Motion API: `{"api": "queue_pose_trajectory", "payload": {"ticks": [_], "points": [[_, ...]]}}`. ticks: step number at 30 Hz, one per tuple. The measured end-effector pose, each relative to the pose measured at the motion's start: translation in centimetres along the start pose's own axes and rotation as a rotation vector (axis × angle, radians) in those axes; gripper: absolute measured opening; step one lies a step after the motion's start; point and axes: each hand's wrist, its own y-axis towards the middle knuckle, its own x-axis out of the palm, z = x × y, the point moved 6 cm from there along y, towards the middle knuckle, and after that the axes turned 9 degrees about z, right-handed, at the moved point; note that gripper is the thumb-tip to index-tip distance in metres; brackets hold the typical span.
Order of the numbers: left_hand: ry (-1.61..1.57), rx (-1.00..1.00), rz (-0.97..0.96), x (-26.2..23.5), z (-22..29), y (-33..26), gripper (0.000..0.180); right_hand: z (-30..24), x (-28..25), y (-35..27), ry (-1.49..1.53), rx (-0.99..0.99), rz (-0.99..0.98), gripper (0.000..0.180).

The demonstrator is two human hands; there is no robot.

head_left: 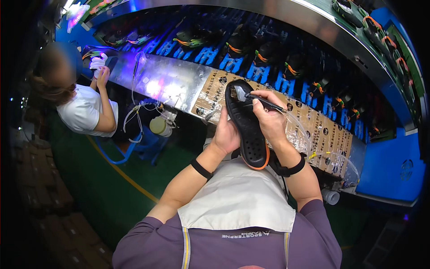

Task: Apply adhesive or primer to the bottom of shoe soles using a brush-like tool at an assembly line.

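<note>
My left hand (226,134) grips a black shoe sole (245,123) with an orange rim from its left side, holding it tilted in front of my chest, tread side up. My right hand (270,117) holds a thin black brush tool (264,101) with a clear tube trailing from it. The white brush tip (240,93) touches the upper end of the sole. Both wrists wear black bands.
A curved conveyor (251,54) carries several dark shoes with orange and green trim on blue holders. A cardboard-covered metal ledge (313,130) runs in front of me. Another person in a white shirt (85,112) works at the left. Cardboard boxes (40,188) are stacked on the green floor.
</note>
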Motion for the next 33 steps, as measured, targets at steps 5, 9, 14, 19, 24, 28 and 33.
{"api": "queue_pose_trajectory", "payload": {"ticks": [5,9,14,19,24,28,33], "points": [[0.089,0.059,0.075,-0.9,0.5,0.8,0.083,-1.0,0.2,-1.1,-0.13,-0.096,-0.029,0.02],[0.075,0.162,0.037,-1.9,3.4,1.8,0.085,-3.2,-1.2,-2.7,-0.3,-0.122,-0.28,0.022],[0.041,0.099,0.003,-1.6,4.4,1.7,0.081,-4.9,-2.3,-2.7,-0.432,-0.078,-0.622,0.022],[0.064,0.074,-0.003,0.9,2.0,0.9,0.08,-4.5,-1.1,0.6,0.008,-0.049,-0.063,0.028],[0.155,0.138,0.017,0.7,2.5,-0.1,0.084,-3.7,0.8,0.4,0.017,-0.121,-0.432,0.029],[0.102,0.084,0.013,0.2,2.8,0.2,0.081,-3.1,-0.7,1.3,0.159,0.064,-0.322,0.03],[0.031,0.056,0.005,0.5,3.5,0.5,0.08,-4.9,0.3,0.0,-0.264,-0.313,-0.658,0.031]]}}
